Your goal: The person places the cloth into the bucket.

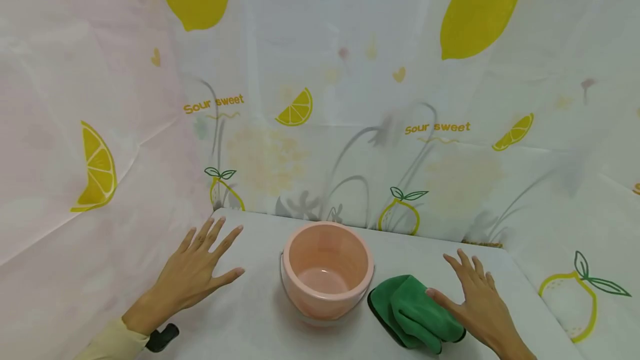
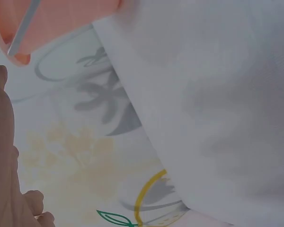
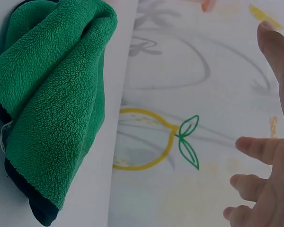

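A pink bucket (image 1: 327,304) with a thin wire handle stands upright in the middle of the white table, its inside bare. To its right lies a crumpled green cloth (image 1: 415,310) with a dark edge; the right wrist view shows the cloth's (image 3: 61,94) fuzzy weave. My left hand (image 1: 192,265) is spread left of the bucket, holding nothing. Over on the right, my right hand (image 1: 477,299) is also spread and holds nothing, its thumb overlapping the cloth in the head view. In the left wrist view the bucket's side (image 2: 71,16) shows at the top.
A white tabletop (image 1: 240,315) meets a lemon-printed backdrop (image 1: 325,171) behind, with similar sheets on the left (image 1: 40,182) and right (image 1: 600,210). A black strap-like piece (image 1: 162,338) sits at my left wrist by the sleeve (image 1: 115,343).
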Motion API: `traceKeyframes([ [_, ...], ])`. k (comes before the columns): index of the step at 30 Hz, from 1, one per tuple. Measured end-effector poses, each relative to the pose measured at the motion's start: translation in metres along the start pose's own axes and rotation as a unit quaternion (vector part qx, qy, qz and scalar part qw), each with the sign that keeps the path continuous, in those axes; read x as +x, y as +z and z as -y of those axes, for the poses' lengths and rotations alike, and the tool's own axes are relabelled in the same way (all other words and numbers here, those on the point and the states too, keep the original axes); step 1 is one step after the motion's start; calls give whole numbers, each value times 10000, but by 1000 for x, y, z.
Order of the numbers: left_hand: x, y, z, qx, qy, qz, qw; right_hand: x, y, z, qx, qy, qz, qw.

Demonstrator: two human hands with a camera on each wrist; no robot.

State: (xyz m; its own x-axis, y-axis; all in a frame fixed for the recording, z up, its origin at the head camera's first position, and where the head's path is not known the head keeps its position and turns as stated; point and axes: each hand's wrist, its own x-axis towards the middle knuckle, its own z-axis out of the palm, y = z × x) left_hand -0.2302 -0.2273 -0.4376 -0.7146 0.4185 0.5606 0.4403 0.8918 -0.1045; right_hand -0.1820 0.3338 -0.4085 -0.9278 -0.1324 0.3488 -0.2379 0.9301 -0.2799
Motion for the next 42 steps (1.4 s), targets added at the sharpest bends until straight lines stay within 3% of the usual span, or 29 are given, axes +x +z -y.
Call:
traceKeyframes([
  [6, -1, 1, -2, -191, -134, 226, 9995, 1, 2, 4, -45, 135, 63, 9999],
  [12, 5, 1, -6, -759, -384, 364, 9957, 1, 5, 6, -66, 526, 152, 9985],
  [16, 9, 3, -10, -1176, -659, 96, 9908, 3, 7, 8, -33, 570, 75, 9983],
  [21, 12, 7, -14, -1685, -704, -413, 9823, 7, 11, 12, 162, 531, -72, 9984],
  [25, 13, 10, -20, -2097, -828, -516, 9729, 7, 15, 13, 419, 545, -76, 9976],
  [33, 20, 15, -34, -2996, -1297, -283, 9448, 7, 19, 17, 879, 814, 225, 9925],
  [42, 28, 19, -48, -3749, -1368, -158, 9168, 7, 25, 16, 1136, 971, 478, 9876],
])
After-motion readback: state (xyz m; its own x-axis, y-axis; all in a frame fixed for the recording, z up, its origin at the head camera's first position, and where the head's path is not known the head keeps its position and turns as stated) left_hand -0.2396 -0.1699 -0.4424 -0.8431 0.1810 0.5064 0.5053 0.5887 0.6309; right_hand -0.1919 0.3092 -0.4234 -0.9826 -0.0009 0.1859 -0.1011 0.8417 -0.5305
